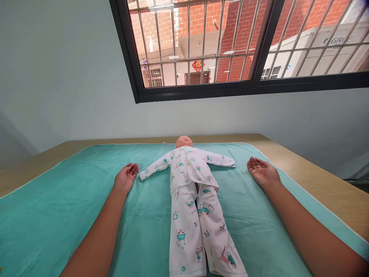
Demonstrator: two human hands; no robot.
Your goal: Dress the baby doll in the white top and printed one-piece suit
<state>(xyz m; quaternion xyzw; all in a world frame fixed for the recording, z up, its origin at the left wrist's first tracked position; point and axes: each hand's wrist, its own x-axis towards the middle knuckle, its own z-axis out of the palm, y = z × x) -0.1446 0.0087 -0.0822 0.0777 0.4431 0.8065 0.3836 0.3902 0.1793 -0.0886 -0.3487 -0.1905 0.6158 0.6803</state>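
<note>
Along the far edge of a wooden table (pixel 311 173), beneath a pale wall (pixel 66 69) with a dark-framed window (pixel 196 90), lies a wide green cloth (pixel 72 200), which covers most of the tabletop. Down the middle of this cloth a doll (pixel 184 141) is stretched out, its head toward the wall and its lower end toward the person, midway between the two hands. White printed trousers (pixel 184 223) spread into two legs that run to the near edge of the view. Over their waist falls the hem of a matching white top (pixel 180 169), its sleeves held out to either side. The left hand (pixel 126 177) is just beside one cuff, a small gap between them, palm turned up and fingers loosely extended. The right hand (pixel 263 173) is near the other cuff, also apart from it, palm up, fingers slightly curled and unclenched. A small button (pixel 189 163) shows on the top's front.
</note>
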